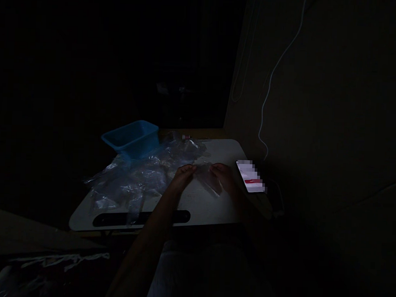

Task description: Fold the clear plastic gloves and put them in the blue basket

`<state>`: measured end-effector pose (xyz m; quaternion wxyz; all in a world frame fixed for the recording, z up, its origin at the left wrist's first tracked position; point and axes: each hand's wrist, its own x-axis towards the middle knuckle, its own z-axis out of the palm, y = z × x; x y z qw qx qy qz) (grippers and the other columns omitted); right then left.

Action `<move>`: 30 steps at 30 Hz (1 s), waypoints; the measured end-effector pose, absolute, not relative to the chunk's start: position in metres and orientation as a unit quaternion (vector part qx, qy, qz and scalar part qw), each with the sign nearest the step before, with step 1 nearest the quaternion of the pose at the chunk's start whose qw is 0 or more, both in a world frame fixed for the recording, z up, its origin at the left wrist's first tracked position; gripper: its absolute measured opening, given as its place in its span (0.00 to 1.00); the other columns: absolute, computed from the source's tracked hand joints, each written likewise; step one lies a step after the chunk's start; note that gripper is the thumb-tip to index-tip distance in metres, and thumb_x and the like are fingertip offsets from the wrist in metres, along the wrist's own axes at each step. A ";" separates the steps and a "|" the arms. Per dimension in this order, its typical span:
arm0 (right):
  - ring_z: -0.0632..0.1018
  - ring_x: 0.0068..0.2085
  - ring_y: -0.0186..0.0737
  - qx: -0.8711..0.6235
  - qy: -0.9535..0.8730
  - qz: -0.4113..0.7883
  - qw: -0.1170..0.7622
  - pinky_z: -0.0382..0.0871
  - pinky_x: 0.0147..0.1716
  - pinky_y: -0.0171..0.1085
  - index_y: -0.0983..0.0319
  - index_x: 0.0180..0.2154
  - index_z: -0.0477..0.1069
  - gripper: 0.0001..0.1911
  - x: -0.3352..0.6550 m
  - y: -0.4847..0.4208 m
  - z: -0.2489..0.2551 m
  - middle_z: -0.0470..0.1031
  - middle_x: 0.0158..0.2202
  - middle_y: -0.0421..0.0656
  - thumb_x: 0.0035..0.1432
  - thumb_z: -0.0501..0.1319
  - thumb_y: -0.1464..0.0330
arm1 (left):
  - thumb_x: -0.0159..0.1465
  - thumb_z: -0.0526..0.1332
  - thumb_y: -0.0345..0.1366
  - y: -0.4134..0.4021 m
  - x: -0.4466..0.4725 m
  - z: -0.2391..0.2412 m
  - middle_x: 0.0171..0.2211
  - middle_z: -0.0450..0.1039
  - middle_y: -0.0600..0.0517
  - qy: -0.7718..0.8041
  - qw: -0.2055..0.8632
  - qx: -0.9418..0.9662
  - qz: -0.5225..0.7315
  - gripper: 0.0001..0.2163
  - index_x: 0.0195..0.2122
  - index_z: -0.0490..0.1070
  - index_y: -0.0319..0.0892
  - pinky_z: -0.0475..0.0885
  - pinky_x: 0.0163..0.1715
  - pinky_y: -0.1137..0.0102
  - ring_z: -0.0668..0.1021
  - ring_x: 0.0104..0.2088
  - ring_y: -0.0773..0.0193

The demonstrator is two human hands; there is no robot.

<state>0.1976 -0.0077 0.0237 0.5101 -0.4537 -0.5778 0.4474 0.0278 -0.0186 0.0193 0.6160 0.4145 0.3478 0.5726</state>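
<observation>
The room is very dark. Over a small white table (196, 209) my left hand (182, 175) and my right hand (223, 175) each pinch one end of a small clear plastic bag (207, 177), which hangs between them just above the tabletop. The fingers of both hands are closed on its edges. What the bag contains, if anything, I cannot make out.
A pile of several clear plastic bags (135, 183) covers the table's left half. A blue plastic tub (131, 137) stands at the back left. A lit phone (250, 176) lies at the right edge. A white cable (268, 90) hangs down the wall on the right.
</observation>
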 end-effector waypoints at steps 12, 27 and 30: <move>0.67 0.21 0.32 -0.496 -0.541 0.414 0.538 0.59 0.19 0.31 0.62 0.23 0.67 0.15 0.201 -0.002 0.017 0.67 0.18 0.37 0.44 0.56 0.55 | 0.40 0.67 0.32 -0.016 0.021 0.017 0.21 0.71 0.54 0.313 0.635 0.412 0.573 0.06 0.19 0.71 0.38 0.64 0.30 0.74 0.72 0.24 0.70; 0.68 0.29 0.36 -0.511 -0.559 0.316 0.572 0.61 0.29 0.34 0.62 0.24 0.66 0.16 0.205 -0.003 0.016 0.68 0.24 0.40 0.48 0.52 0.55 | 0.42 0.68 0.31 -0.024 0.018 0.026 0.24 0.75 0.50 0.283 0.681 0.339 0.584 0.08 0.23 0.72 0.36 0.71 0.31 0.72 0.76 0.28 0.66; 0.66 0.26 0.34 -0.501 -0.567 0.326 0.567 0.60 0.26 0.33 0.61 0.21 0.64 0.17 0.205 -0.006 0.019 0.65 0.21 0.38 0.49 0.53 0.55 | 0.41 0.68 0.31 -0.022 0.018 0.026 0.21 0.73 0.54 0.311 0.660 0.312 0.608 0.07 0.21 0.71 0.38 0.70 0.26 0.76 0.75 0.24 0.70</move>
